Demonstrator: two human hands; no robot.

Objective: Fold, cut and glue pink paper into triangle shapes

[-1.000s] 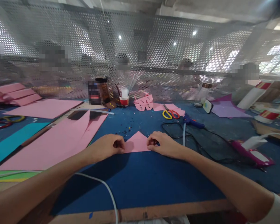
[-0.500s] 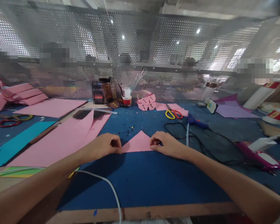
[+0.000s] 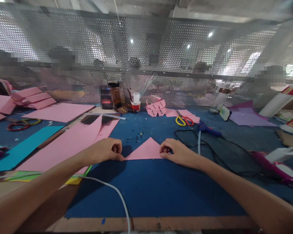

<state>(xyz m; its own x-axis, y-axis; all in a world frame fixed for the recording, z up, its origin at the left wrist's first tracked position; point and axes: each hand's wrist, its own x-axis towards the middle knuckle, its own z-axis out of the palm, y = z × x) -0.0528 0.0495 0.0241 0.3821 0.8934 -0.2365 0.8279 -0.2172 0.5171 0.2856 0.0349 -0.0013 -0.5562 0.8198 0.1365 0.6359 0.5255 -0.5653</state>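
A small pink paper triangle [image 3: 147, 150] lies flat on the blue table mat [image 3: 151, 188], its point facing away from me. My left hand [image 3: 104, 151] is curled, fingertips pressing the triangle's left corner. My right hand [image 3: 177, 152] is curled too, fingertips pinching down on the right corner. Both forearms rest across the mat toward the paper.
Large pink sheets [image 3: 70, 143] and a teal strip [image 3: 24, 148] lie to the left. Scissors [image 3: 183, 119], a blue glue gun [image 3: 208, 130] with black cable [image 3: 210, 149], pink cut-outs [image 3: 157, 108] and jars [image 3: 112, 96] sit behind. A white cable [image 3: 117, 198] crosses the near edge. People sit beyond a perforated screen [image 3: 146, 58].
My left hand has slid outward to the left along the bottom edge, leaving more of the triangle showing. The view has shifted slightly; the right hand stays on its corner.
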